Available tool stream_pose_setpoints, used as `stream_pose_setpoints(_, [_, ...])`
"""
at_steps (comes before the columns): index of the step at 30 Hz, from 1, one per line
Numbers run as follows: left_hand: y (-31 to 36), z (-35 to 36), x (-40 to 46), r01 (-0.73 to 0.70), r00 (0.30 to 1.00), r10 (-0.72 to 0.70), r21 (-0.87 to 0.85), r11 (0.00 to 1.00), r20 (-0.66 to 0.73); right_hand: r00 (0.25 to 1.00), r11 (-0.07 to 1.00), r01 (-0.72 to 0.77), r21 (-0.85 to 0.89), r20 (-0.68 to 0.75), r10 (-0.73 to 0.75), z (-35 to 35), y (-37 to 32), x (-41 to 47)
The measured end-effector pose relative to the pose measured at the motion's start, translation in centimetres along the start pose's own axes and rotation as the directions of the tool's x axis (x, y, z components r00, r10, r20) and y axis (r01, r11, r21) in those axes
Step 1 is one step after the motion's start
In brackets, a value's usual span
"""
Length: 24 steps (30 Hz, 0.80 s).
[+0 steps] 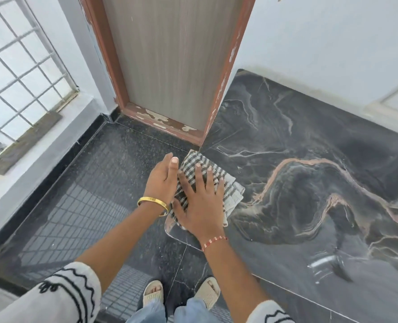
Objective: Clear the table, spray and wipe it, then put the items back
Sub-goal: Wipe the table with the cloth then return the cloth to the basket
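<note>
A dark marble table (pixel 310 183) with pink and white veins fills the right half of the view. A folded grey-and-white checked cloth (pixel 230 194) lies at the table's near left corner. My right hand (pixel 200 201) lies flat on the cloth with fingers spread, pressing it onto the stone. My left hand (pixel 163 180), with a gold bangle on the wrist, is held with straight fingers against the cloth's left edge, at the table's edge. No other item stands on the visible part of the table top.
A wooden door (pixel 170 61) in a chipped red-brown frame stands straight ahead, next to the table's far left corner. A barred window (pixel 18 73) is on the left wall. The floor (pixel 88 194) is dark and glossy. My sandalled feet (pixel 181 297) are below.
</note>
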<state>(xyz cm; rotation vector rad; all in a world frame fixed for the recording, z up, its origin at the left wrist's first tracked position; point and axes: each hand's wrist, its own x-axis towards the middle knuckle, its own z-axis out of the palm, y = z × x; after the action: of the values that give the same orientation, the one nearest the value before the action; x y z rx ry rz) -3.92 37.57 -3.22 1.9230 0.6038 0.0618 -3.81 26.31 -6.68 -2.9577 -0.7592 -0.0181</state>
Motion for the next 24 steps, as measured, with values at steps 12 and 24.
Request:
stream_pose_setpoints(12, [0.2,-0.2,0.4,-0.078,0.995,0.065,0.187,0.979,0.076,0.993,0.993,-0.117,-0.001,0.037,0.117,0.1,1.3,0.7])
stream_pose_setpoints(24, [-0.5,-0.6,0.4,-0.080,0.997,0.074,0.219,0.972,0.034,0.981,0.982,-0.188,-0.022,0.035,0.188,0.6,3.6,7.8])
